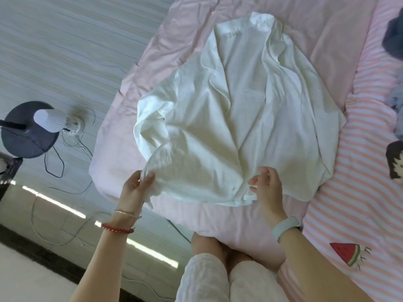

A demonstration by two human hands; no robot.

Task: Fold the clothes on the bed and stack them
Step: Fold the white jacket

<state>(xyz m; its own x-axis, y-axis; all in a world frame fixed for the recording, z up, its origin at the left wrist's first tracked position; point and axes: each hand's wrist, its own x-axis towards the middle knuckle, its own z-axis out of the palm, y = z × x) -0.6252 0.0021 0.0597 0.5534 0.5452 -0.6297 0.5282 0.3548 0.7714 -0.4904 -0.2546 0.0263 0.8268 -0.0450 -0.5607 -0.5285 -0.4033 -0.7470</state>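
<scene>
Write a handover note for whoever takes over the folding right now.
Left hand: grips the near left hem of the white shirt.
Right hand: fingers pinch the near hem at the front opening.
Shirt: spread open on the pink sheet, collar away from you, left side rumpled.
Other clothes: dark pile at the far right edge, on the striped blanket.
Done: shirt laid out. No folded stack is in view.
Left: smooth and fold the shirt, start the stack, then fold the rest.

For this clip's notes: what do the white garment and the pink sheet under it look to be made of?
White garment: thin woven cloth, likely cotton or linen, matte; it creases softly and light shows through its lifted hem. Pink sheet: smooth woven fabric with a faint sheen, fine wrinkles; fibre unclear.
</scene>
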